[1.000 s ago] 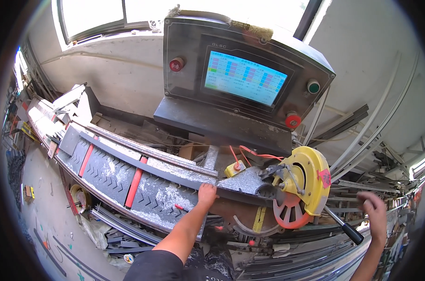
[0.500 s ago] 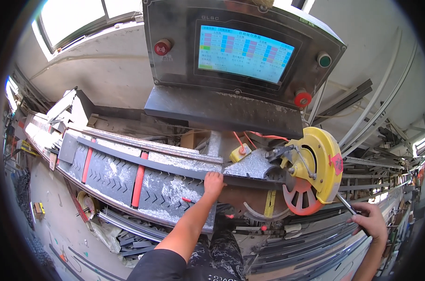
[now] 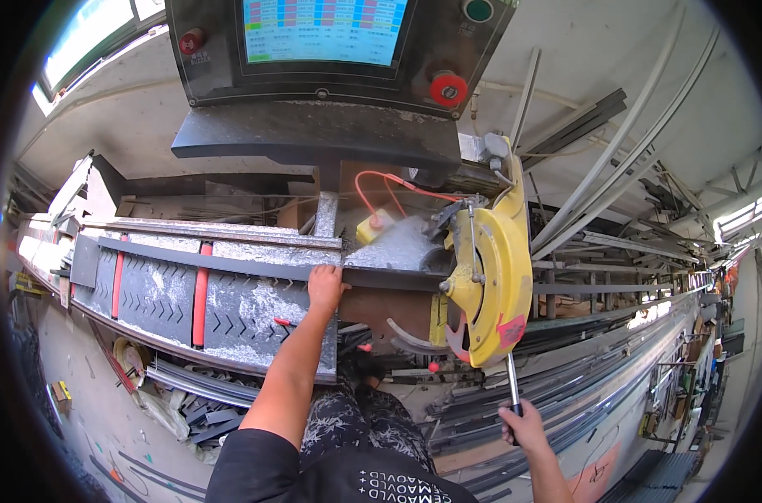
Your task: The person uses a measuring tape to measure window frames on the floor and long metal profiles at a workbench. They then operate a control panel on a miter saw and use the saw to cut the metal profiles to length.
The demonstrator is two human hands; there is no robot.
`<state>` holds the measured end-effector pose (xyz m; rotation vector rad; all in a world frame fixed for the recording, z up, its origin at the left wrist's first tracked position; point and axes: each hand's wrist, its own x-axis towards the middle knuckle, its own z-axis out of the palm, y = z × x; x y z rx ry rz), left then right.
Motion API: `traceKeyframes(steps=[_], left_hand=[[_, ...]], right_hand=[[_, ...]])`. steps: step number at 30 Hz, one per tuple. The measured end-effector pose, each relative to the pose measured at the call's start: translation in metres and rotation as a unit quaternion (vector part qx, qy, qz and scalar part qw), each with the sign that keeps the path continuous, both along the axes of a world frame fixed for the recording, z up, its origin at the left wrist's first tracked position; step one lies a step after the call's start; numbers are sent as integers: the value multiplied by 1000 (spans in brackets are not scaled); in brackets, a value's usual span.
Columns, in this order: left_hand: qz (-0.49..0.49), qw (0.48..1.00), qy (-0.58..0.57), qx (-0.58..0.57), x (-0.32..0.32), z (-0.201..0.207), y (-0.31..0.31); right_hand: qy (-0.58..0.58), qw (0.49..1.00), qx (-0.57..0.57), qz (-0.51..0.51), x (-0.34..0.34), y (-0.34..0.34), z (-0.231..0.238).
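A long dark grey profile (image 3: 230, 267) lies along the machine bed and runs rightward under the saw. My left hand (image 3: 325, 287) is closed over it near the end of the bed, with the thumb on the near side. To the right stands a cut-off saw with a yellow blade guard (image 3: 491, 285); the guard hides the blade. My right hand (image 3: 527, 426) grips the saw's handle (image 3: 515, 394), which slopes down toward me. Whitish cutting dust (image 3: 397, 243) is heaped behind the profile, with a hazy cloud above it. A little of the red lower guard (image 3: 458, 339) shows.
A control box with a lit screen (image 3: 322, 29) and a red button (image 3: 449, 88) hangs above a dark ledge (image 3: 314, 134). Red rollers (image 3: 200, 293) cross the dusty bed. An orange hose (image 3: 397, 180) loops behind the saw. Profile stock (image 3: 582, 360) lies stacked at the lower right.
My right hand has brought the saw handle down and inward. The saw head has tilted, its red lower guard is mostly covered, and dust now hangs hazily. My left hand stays on the profile; the view has shifted.
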<state>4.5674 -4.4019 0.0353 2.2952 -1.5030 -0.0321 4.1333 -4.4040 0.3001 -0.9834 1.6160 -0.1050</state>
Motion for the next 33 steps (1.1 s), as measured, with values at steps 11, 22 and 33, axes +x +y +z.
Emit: traceKeyframes(steps=[11,22,33], left_hand=[[3,1000,-14,-25,-4,0,1],[4,1000,-11,-16,-4,-8,-1],[15,999,-29,11,-5,-10,3]], right_hand=[[-35,999,-9,9,-12,9,-46],[-26,1000,1,14,-13,10,-56],[-12,999,-18,42,-1,12,-30]])
